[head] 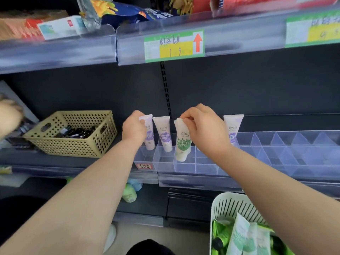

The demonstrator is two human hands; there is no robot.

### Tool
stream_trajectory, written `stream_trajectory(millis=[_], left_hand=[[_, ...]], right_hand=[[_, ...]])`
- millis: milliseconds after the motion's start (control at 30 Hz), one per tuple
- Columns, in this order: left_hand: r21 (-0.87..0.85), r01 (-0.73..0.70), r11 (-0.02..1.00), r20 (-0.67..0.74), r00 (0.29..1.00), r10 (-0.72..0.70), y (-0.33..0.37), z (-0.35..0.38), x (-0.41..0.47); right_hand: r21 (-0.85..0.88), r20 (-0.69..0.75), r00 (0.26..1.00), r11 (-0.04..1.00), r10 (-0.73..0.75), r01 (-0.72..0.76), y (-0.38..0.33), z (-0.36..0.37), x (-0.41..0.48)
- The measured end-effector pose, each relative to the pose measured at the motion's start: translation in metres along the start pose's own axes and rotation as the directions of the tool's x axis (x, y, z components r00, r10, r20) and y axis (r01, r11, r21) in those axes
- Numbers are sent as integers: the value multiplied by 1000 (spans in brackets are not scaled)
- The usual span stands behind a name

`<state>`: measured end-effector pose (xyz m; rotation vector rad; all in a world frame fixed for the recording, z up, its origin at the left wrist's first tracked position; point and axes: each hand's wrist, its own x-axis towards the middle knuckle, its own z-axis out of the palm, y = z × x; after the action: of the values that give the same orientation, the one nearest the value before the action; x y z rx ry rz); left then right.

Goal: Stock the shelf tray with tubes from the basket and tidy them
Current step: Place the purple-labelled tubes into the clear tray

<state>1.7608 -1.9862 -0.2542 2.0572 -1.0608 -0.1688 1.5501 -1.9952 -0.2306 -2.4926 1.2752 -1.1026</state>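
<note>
Your left hand [134, 128] is gripping the crimped top of the leftmost purple tube [149, 137], which is standing cap-down at the left end of the clear shelf tray [184, 167]; the fingers are mostly hiding behind the back of the hand. Your right hand [205, 129] is pinching the top edge of the green tube [181, 146] between thumb and fingertips. That tube is tilting slightly, with its cap sitting in the third column from the left (which row, you cannot tell). A second purple tube [163, 134] is standing between the two held ones, and a third purple tube [233, 128] is showing only partly behind your right hand. The tubes are carrying the brand 美加净 in dark print; the smaller lines beneath are too fine to read. On the upper shelf edge a green-and-yellow price tag [174, 46] is displaying a red up-arrow and blurred handwriting resembling "7 9". A small red label [144, 166] on the tray front is staying illegible. The white basket [226, 205], cut off at the lower right, is holding green packs.
</note>
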Motion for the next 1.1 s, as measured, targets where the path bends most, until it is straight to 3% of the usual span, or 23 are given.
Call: stream_trajectory(millis=[333, 600, 867, 1100], left_hand=[[3, -23, 1000, -17, 1000, 23, -8, -2, 4], [19, -87, 996, -74, 993, 88, -9, -28, -17], [91, -149, 985, -43, 987, 153, -17, -52, -35], [215, -110, 970, 12, 994, 110, -37, -61, -36]], right_hand=[[-13, -21, 999, 999, -39, 38, -9, 9, 9], [-27, -135, 980, 990, -143, 141, -42, 26, 19], [46, -35, 995, 994, -95, 96, -70, 55, 32], [-70, 123, 990, 994, -73, 82, -73, 82, 37]])
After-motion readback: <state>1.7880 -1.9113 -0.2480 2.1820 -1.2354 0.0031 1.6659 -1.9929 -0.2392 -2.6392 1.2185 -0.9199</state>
